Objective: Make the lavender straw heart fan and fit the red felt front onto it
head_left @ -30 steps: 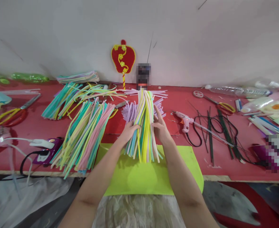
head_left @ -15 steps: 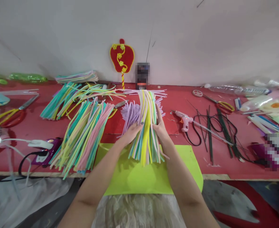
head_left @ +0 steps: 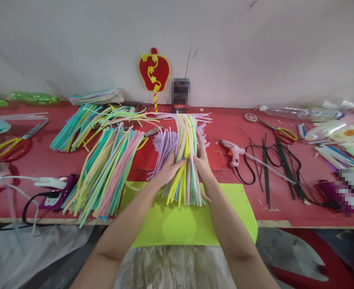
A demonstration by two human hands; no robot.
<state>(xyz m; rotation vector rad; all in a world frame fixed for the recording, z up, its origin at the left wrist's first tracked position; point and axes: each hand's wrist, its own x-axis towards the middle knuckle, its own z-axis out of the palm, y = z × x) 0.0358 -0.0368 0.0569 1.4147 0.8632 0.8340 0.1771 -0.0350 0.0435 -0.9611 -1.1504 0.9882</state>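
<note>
Between my two hands is a thick bundle of pipe cleaners [head_left: 185, 140] in yellow, pink, white and teal. My left hand [head_left: 171, 167] grips its left side, the thumb lying across the front strands. On the right side my right hand [head_left: 201, 157] is wrapped around it, fingers reaching up along the far edge. The lower ends fan out over a lime-green mat [head_left: 183, 230]. Behind the bundle, and partly hidden by it, lie purple pipe cleaners [head_left: 165, 145].
Pastel pipe cleaners [head_left: 107, 172] are heaped to the left, near scissors [head_left: 17, 142] and a purple power socket [head_left: 59, 194]. A pink glue gun [head_left: 234, 152] and dark green strips [head_left: 265, 172] lie right. A red fan-shaped ornament [head_left: 154, 72] stands at the back.
My left thumb has moved right across the bundle's front. The yellow strands' lower ends have swung to the left. The right hand has hardly moved.
</note>
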